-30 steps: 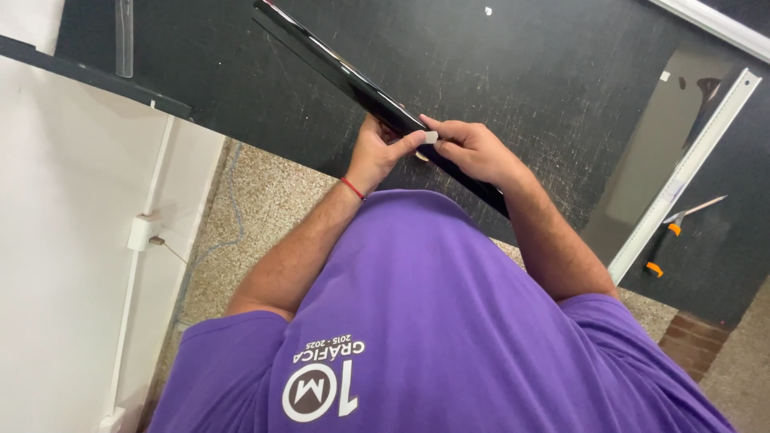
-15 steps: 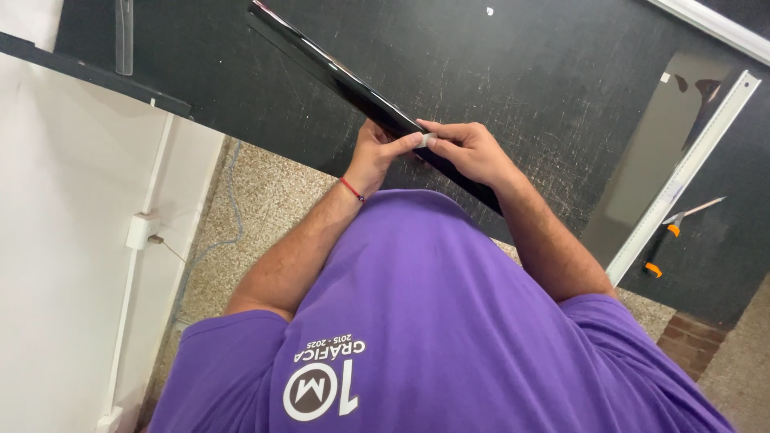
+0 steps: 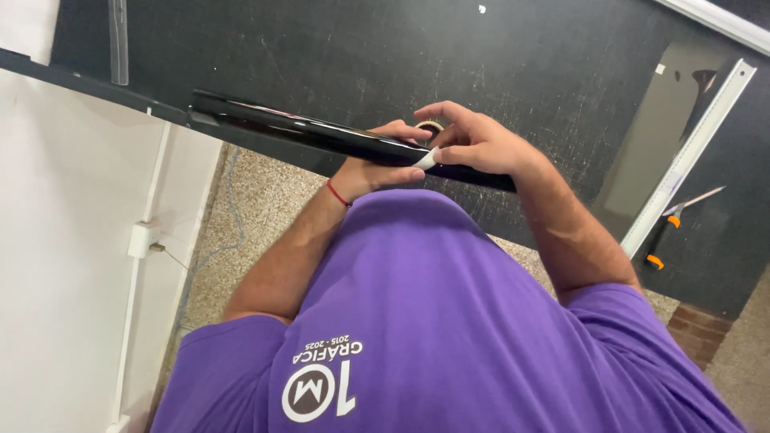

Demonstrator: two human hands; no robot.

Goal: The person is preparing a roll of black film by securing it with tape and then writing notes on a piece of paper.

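You hold a long, glossy black roll (image 3: 321,136) across your front, just above the near edge of the dark desk (image 3: 337,48), running from upper left down toward the right. Your left hand (image 3: 377,164) is wrapped around the roll from below, fingers curled up over it and clenched on it, thumb lying along its near side. A red cord bracelet (image 3: 338,193) sits on that wrist. Your right hand (image 3: 473,140) rests on top of the roll just beside the left, touching it; its thumb and forefinger pinch a small white piece of tape (image 3: 427,158) pressed against the roll's surface, while the other fingers are spread and lifted slightly. A ring-shaped tape roll (image 3: 431,126) shows between the two hands, partly hidden, so you cannot tell which hand carries it.

Farther right on the desk lies a dark sheet of film (image 3: 666,128), with a long white ruler (image 3: 690,156) lying along its right edge. Just beside the ruler's lower end sits a knife with orange trim (image 3: 670,228). Your purple shirt (image 3: 449,321) fills the lower view, and speckled floor (image 3: 241,216) shows beneath the desk edge on the left, beside a white wall (image 3: 64,240).
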